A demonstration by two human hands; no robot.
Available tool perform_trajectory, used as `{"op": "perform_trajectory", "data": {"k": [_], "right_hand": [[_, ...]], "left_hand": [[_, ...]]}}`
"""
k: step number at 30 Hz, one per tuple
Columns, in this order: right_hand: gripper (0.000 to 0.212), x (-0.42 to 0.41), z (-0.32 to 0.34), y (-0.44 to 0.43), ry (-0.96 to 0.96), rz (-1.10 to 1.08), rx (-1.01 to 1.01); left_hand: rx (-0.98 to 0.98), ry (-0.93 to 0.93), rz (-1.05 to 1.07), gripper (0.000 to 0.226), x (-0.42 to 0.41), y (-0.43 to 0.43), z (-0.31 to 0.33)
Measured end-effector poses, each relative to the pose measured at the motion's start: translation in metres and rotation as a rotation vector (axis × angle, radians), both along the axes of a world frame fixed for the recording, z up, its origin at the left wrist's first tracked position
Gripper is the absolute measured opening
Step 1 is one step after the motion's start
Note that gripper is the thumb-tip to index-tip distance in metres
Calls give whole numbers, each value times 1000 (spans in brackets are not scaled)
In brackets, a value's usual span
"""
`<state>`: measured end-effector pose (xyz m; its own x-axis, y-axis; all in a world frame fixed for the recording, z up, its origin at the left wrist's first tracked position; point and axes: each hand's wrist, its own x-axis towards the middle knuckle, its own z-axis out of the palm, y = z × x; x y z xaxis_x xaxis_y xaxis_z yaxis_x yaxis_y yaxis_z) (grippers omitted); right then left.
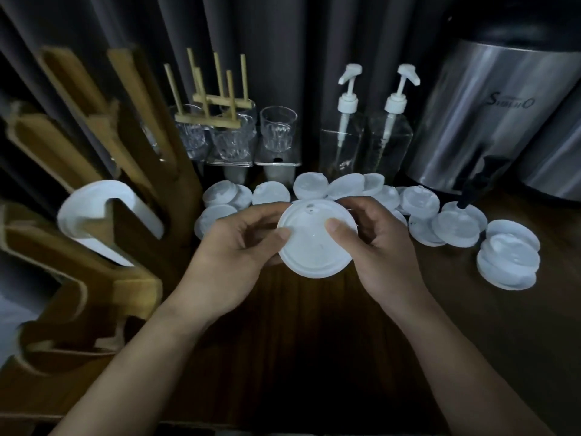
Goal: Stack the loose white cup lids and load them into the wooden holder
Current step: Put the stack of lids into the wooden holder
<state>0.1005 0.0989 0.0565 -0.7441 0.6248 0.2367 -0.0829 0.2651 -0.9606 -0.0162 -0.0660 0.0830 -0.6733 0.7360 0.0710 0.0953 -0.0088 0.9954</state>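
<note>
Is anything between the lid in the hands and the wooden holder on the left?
Nothing visible. The left hand and right hand hold the lid just right of the wooden holder; only bare table lies between. The loose lids lie behind and to the right.

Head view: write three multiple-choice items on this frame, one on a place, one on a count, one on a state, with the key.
1. The wooden holder stands:
A) on the person's left
B) on the person's right
C) in the person's hands

2. Pump bottles at the back:
A) one
B) two
C) four

3. The held lid is:
A) lying on the table
B) pinched by both hands
C) held by one hand

Key: 1 A, it fills the left side, with stacked lids in a slot. 2 B, two white pump heads stand side by side. 3 B, left hand and right hand each pinch its rim.
</note>
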Motion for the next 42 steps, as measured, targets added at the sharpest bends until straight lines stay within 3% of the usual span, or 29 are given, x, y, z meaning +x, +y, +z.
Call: {"op": "perform_trajectory", "data": {"k": [5, 12, 23, 30, 35, 39, 42], "right_hand": [[21, -18, 36, -37, 67, 96, -44], [33, -59, 66, -84, 181, 279, -323], [26, -125, 80, -146, 176, 232, -410], [42, -155, 74, -175, 62, 213, -319], [36, -176, 64, -179, -41, 149, -307], [12, -185, 54, -179, -114, 89, -402], [20, -189, 47, -179, -137, 44, -432]], "left_hand": [[-8, 130, 4, 30, -17, -51, 45], [-5, 266, 63, 28, -53, -115, 92], [15, 189, 108, 27, -128, -176, 106], [6, 58, 114, 31, -176, -200, 90], [36, -119, 94, 37, -199, -199, 66], [35, -165, 111, 37, -207, -198, 54], [-44, -158, 108, 35, -210, -195, 49]]}}
